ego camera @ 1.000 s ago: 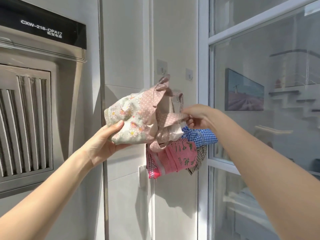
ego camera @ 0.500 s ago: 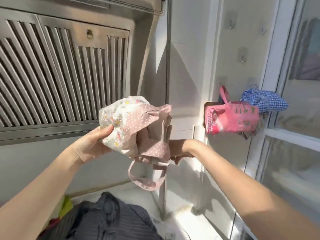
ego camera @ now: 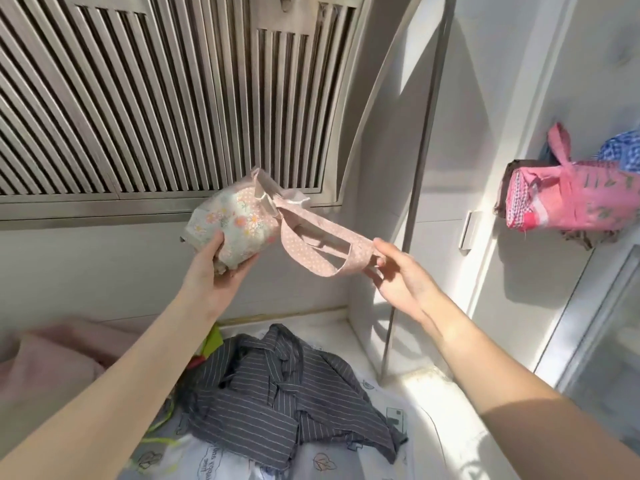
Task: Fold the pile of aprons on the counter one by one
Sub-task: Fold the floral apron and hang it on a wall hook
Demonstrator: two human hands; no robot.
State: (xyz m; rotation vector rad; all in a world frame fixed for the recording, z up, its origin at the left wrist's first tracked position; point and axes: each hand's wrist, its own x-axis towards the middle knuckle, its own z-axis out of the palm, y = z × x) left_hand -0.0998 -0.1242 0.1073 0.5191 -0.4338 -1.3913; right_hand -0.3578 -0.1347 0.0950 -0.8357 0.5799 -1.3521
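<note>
My left hand grips a folded floral apron bundle from below, held up in front of the range hood. Its pink dotted strap stretches right as a loop to my right hand, whose fingers pinch the loop's end. Below on the counter lies a crumpled grey striped apron, with a pink cloth at the left and a bit of green fabric beside it.
A slatted metal range hood fills the upper left. Folded pink and blue checked apron bundles hang on the white wall at the right. A window frame lies at the lower right. The counter bears a printed cover.
The view has tilted down from the wall hooks to the counter. Both hands brought the floral bundle away from the hooks, and my right hand has pulled its strap out to the right.
</note>
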